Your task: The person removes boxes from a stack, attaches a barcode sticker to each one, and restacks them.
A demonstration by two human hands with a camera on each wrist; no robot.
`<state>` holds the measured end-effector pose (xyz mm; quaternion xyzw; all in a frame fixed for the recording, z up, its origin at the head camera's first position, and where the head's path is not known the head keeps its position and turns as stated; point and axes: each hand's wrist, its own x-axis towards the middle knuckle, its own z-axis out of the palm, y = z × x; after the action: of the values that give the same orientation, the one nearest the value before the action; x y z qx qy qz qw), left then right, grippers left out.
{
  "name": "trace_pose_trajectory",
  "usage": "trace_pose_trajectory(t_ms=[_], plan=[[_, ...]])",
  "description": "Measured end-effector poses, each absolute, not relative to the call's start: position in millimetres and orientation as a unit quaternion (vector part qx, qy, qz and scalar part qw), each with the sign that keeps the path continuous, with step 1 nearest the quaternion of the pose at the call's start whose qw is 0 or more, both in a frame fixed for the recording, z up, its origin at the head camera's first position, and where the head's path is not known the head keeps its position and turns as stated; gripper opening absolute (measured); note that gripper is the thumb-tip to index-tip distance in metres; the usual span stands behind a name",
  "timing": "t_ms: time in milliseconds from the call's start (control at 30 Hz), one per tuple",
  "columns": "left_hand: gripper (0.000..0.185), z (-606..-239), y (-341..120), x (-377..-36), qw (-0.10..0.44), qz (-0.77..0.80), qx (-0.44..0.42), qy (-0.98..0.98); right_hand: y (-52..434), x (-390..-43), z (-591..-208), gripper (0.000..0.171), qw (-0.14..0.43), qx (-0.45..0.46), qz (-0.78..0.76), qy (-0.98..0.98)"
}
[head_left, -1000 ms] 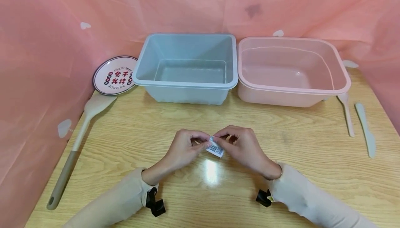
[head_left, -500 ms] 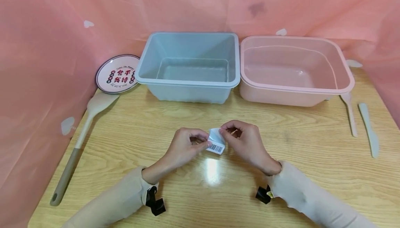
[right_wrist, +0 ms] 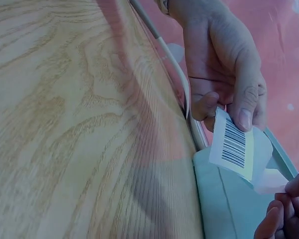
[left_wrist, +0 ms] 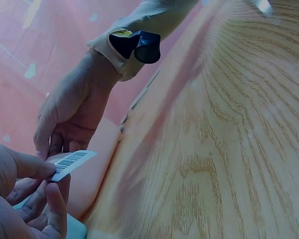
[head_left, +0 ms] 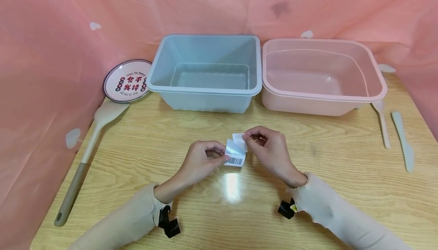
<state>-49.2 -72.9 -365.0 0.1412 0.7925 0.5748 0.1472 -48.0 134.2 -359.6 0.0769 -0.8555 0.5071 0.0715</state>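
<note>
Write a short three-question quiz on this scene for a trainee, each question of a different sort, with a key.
1. True or false: the left hand pinches the barcode sticker while the right hand pinches its peeled backing.
2. Which thing lies on the table beside the plate? A) spatula B) cup C) sponge
3. Fill in: the blue tub stands to the ______ of the pink tub in the head view.

Key
1. True; each hand has a pinching grip on one layer.
2. A, the spatula.
3. Left.
</note>
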Motion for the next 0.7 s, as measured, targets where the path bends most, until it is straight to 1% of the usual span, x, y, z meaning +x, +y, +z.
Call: trace_pose_trajectory(t_ms=[333,467,700], plan=[[0.011,-369.4,-76.3,-49.3,0.137,0.585,0.153,0.785,133.6,-52.1,-361.4,0.006,0.083,0.063,0.513,-0.852],[0.01,-371.6,-77.6,-48.9,0.132,0.582,0.145,0.789,135.7,-53.6,-360.9,0.006,0.091,0.058,0.506,-0.856],[0.01,-374.4,-78.4,-48.3,0.143,0.58,0.14,0.79,140.3,-53.9,-361.7,0.005,0.1,0.052,0.507,-0.855]])
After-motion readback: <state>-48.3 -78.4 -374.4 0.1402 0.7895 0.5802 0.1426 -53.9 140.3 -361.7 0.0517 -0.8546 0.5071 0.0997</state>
